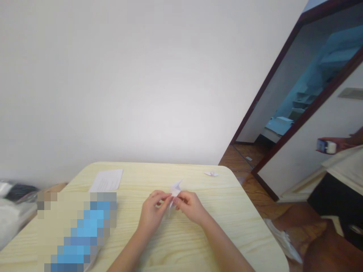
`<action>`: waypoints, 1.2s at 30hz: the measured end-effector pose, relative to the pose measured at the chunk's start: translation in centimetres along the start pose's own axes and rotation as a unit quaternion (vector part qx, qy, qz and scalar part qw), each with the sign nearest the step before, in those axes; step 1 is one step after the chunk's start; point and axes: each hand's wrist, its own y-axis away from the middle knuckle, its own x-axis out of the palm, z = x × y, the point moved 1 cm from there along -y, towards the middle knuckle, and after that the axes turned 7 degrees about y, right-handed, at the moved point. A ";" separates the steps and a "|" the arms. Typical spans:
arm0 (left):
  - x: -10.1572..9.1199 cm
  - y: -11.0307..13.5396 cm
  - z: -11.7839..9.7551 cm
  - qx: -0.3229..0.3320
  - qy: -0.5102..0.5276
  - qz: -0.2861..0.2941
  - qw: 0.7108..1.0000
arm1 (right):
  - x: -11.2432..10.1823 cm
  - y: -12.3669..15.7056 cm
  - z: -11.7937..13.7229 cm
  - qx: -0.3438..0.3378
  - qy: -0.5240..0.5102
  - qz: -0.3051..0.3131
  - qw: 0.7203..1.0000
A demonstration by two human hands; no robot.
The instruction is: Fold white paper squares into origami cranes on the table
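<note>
My left hand (153,213) and my right hand (190,206) meet above the middle of a pale wooden table (227,211). Between their fingertips they pinch a small folded piece of white paper (175,190), whose pointed flap sticks up toward the far side. Both hands have their fingers closed on the paper. The lower part of the fold is hidden behind my fingers.
A flat white sheet (107,180) lies at the far left of the table. A small folded white paper (211,173) rests near the far right corner. A pixelated patch (82,230) covers the near left. A person (340,177) sits at the right, beside an open doorway (297,98).
</note>
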 end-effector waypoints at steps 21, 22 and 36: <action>0.3 0.3 -0.3 0.044 -0.024 0.038 0.998 | -1.8 0.3 1.2 -0.104 0.100 -0.076 0.987; 0.4 0.3 -0.2 0.045 -0.023 0.040 0.998 | -1.8 0.3 1.2 -0.105 0.099 -0.075 0.987; 0.2 0.6 -0.7 0.122 -0.022 0.152 0.981 | -2.8 -0.5 -0.8 0.006 -0.047 -0.101 0.994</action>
